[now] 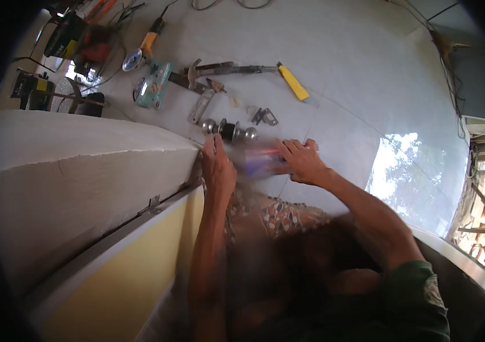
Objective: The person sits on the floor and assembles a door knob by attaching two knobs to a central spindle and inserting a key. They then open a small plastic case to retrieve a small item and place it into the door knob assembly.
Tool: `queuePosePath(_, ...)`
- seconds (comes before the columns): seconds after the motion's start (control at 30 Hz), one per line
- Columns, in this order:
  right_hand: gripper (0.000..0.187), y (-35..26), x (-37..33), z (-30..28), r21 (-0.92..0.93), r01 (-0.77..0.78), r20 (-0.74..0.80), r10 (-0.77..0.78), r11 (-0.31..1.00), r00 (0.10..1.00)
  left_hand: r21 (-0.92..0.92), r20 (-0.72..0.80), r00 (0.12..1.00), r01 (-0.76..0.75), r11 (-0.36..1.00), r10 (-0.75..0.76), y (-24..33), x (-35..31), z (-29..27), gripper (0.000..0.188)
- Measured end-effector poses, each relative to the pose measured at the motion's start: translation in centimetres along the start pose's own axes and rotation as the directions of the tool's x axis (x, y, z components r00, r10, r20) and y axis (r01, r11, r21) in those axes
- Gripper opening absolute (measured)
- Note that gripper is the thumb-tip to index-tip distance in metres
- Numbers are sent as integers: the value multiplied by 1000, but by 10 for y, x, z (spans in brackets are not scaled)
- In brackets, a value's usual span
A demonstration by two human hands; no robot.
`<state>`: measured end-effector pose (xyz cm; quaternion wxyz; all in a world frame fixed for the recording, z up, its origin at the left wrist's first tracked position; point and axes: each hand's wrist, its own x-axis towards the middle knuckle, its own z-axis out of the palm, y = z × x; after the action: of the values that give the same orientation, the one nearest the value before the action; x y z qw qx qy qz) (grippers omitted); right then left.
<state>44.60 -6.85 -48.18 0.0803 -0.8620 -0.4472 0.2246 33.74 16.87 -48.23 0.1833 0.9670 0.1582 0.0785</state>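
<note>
My right hand (302, 159) grips a motion-blurred packet (258, 162) with red and blue-violet colours. To its left, my left hand (218, 168) has its fingers pressed together near the wall's end; whatever they pinch, if anything, is too small to make out. Just beyond the left fingertips lies a round metal doorknob set (228, 130) with a ball-shaped knob at each end. Small metal latch plates (265, 117) rest on the floor past it. A carpenter's square (200, 106) lies to the left of those plates.
A claw hammer (237, 69), a yellow handle-like piece (293, 82), a teal package (155, 85) and an angle grinder (148, 44) lie on the tiled floor. Cased power tools (40, 91) stand far left. A low wall (94, 142) and yellow door panel (134, 251) flank my left arm.
</note>
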Motion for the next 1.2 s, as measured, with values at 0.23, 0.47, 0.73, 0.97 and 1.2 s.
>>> queuePosePath(0.23,80,121,-60,-10,-348,-178,-149,133,920,980,222,103,973,-223,949,204,-8,55,56,45)
queuePosePath(0.47,73,27,-32,-32,328,-129,-505,289,936,813,189,212,969,-168,968,127,-9,54,49,36)
queuePosePath(0.73,82,-44,14,53,936,-143,288,462,-323,839,143,251,968,-29,989,-8,25,33,63,59)
queuePosePath(0.97,61,-20,21,75,764,-5,179,205,-645,962,-177,247,965,137,975,-90,83,8,34,68)
queuePosePath(1.2,50,-57,-31,0,714,73,153,256,-696,955,-623,37,997,-28,782,65,103,-43,-47,72)
